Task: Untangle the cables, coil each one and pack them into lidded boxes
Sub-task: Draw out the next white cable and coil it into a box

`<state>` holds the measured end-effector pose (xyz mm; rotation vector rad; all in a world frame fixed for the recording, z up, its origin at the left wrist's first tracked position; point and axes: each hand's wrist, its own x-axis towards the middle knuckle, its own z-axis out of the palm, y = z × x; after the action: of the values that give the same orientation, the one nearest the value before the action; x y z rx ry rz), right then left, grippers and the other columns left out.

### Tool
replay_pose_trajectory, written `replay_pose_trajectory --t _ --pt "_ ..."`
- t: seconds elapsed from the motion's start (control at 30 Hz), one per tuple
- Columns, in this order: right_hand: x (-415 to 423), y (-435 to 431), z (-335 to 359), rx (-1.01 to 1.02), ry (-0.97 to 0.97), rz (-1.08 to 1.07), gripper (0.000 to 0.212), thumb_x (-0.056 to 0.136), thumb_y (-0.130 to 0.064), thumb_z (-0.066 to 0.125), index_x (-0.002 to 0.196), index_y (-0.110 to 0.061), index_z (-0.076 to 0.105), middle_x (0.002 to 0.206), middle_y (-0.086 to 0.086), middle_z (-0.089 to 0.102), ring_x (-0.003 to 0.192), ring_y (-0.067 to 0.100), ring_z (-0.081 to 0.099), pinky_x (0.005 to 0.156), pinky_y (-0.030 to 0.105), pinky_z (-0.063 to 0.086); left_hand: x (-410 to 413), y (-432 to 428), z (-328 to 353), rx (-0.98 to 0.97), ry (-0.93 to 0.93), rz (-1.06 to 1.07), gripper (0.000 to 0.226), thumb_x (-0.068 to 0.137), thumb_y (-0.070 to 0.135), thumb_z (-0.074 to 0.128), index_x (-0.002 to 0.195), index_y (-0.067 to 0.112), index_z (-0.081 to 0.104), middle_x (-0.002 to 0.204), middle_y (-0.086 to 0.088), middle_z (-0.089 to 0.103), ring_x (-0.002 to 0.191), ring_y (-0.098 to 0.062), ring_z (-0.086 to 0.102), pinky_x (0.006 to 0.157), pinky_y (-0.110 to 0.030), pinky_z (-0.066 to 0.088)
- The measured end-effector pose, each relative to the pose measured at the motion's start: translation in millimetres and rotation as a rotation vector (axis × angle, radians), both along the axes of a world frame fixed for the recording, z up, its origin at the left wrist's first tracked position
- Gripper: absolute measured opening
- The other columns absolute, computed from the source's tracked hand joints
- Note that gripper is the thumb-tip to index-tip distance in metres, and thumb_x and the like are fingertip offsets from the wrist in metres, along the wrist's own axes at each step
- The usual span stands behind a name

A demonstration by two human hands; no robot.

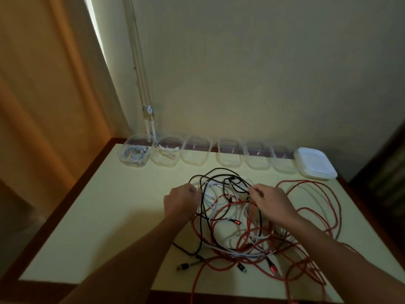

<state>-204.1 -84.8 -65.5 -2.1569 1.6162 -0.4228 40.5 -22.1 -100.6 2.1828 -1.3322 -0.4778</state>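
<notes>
Pale yellow worktop [98, 216] with dark brown edging, set against a cream wall [263, 73]; orange curtain [43, 84] hanging at left, daylight along its edge; tangle of cables [241, 229], red, black and white, lying right of centre on the worktop; left hand [179, 202] and right hand [271, 200], each grip pinched on a strand at the tangle's far side; row of clear boxes [230, 157] along the wall, the two leftmost holding white coils; stacked lids [315, 163] at the row's right end.
</notes>
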Motion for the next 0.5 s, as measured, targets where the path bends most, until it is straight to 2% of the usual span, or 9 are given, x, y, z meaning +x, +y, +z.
replay_pose_trajectory --t 0.07,0.17,0.3,0.4,0.5 --pt "-3 5 2 0.021 -0.022 -0.020 0.030 0.103 -0.042 0.049 0.116 -0.025 0.071 0.104 -0.004 0.073 0.088 0.011 0.063 0.071 0.027 0.046 0 -1 2 0.042 0.037 0.032 0.028 0.091 0.047 0.057 0.091 0.024 0.074 0.089 0.005 0.073 0.090 -0.022 0.066 0.085 -0.036 0.054" --pt "-2 11 11 0.004 -0.036 -0.024 0.037 0.102 -0.046 0.052 0.127 -0.023 0.066 0.116 -0.001 0.072 0.102 0.017 0.065 0.081 0.029 0.049 1 -4 10 0.017 0.167 0.071 0.026 0.090 0.036 0.057 0.088 0.020 0.076 0.088 0.000 0.075 0.088 -0.024 0.068 0.083 -0.037 0.057" --pt "6 18 31 -0.040 -0.062 0.008 0.041 0.101 -0.045 0.053 0.134 -0.023 0.061 0.127 0.001 0.068 0.115 0.018 0.062 0.090 0.032 0.049 -3 -10 46 -0.120 0.310 0.110 0.024 0.091 0.030 0.056 0.086 0.017 0.075 0.079 0.002 0.075 0.081 -0.019 0.071 0.080 -0.036 0.059" --pt "16 23 49 -0.048 -0.116 0.038 0.041 0.099 -0.044 0.055 0.135 -0.024 0.061 0.127 0.001 0.068 0.112 0.018 0.063 0.090 0.032 0.049 -6 -18 86 -0.235 0.381 0.087 0.020 0.096 0.025 0.058 0.087 0.015 0.073 0.074 0.006 0.073 0.070 -0.010 0.070 0.069 -0.024 0.054" --pt "28 23 66 -0.063 -0.171 0.075 0.043 0.098 -0.045 0.058 0.136 -0.023 0.060 0.135 -0.002 0.064 0.123 0.017 0.059 0.100 0.031 0.047 -10 -24 129 -0.336 0.422 0.035 0.020 0.097 0.026 0.062 0.078 0.022 0.067 0.075 0.006 0.072 0.067 -0.007 0.071 0.064 -0.023 0.053"
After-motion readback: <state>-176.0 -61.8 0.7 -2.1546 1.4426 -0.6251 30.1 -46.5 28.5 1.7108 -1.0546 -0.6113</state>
